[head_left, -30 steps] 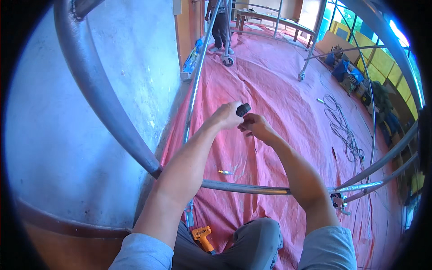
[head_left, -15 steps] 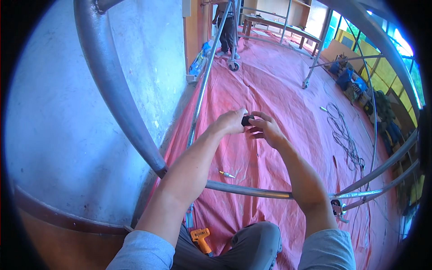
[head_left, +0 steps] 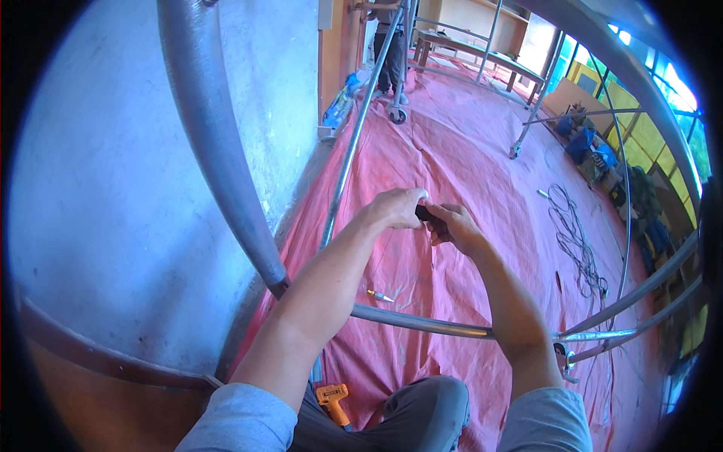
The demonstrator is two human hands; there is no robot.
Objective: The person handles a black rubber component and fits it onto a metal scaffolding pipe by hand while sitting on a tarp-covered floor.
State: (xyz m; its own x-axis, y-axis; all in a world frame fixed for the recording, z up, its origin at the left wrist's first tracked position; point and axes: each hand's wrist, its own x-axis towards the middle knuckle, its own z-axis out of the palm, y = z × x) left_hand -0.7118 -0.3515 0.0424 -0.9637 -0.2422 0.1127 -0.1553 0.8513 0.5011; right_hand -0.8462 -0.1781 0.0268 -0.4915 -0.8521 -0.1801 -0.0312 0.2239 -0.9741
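Both my arms reach forward over a metal tube [head_left: 422, 320] of the scaffold frame. A small black object [head_left: 425, 213] is held between my two hands; its kind is too small to make out. My left hand [head_left: 397, 207] is closed around its left end, and the fingers of my right hand [head_left: 455, 226] pinch its right end. Below my hands, a small yellow-and-silver pointed tool [head_left: 380, 296] lies on the red sheet [head_left: 407, 264]. An orange power drill [head_left: 334, 404] rests near my knee.
Scaffold tubes [head_left: 218, 128] curve around me on both sides. A blue-white wall [head_left: 113, 188] stands at the left. A coiled cable [head_left: 574, 233] lies on the right, with bags [head_left: 584, 143] piled beyond. Farther off, a person [head_left: 390, 56] stands beside another wheeled scaffold; a long table [head_left: 482, 51] is behind.
My right hand's fingers have closed onto the black object. Both hands have shifted slightly right and down in view. The surroundings have shifted a little as the view turned.
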